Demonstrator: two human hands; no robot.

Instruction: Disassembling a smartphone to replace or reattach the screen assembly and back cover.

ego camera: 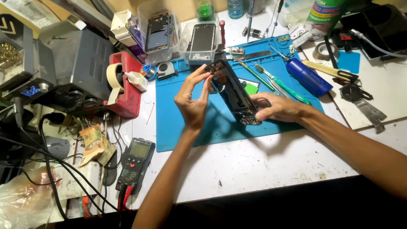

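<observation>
**A:** Head view first: where is the phone, and who has it?

**B:** I hold the opened smartphone above the blue repair mat, tilted on edge. Its long axis runs from upper left, away from me, down to lower right. My right hand grips the near, lower end, fingers closed around it. My left hand is at the far, upper end, thumb and fingertips pinched at that corner; whether they grasp a small part there or only the frame, I cannot tell.

**A:** So which hand is nearer the working end?

**B:** The left one; the right just steadies the body from below.

**A:** What lies around it?

**B:** Just right of the phone, on the mat, a green-handled toothbrush and a dark blue cylinder-shaped tool. Beyond the phone's far end, two clear plastic tubs, each with a phone part inside. Left of the mat, a roll of masking tape on a red holder. Nearer me, a black multimeter with a pale screen. At the top right, a green spray can with a printed label, and beside it a tape roll.
</observation>
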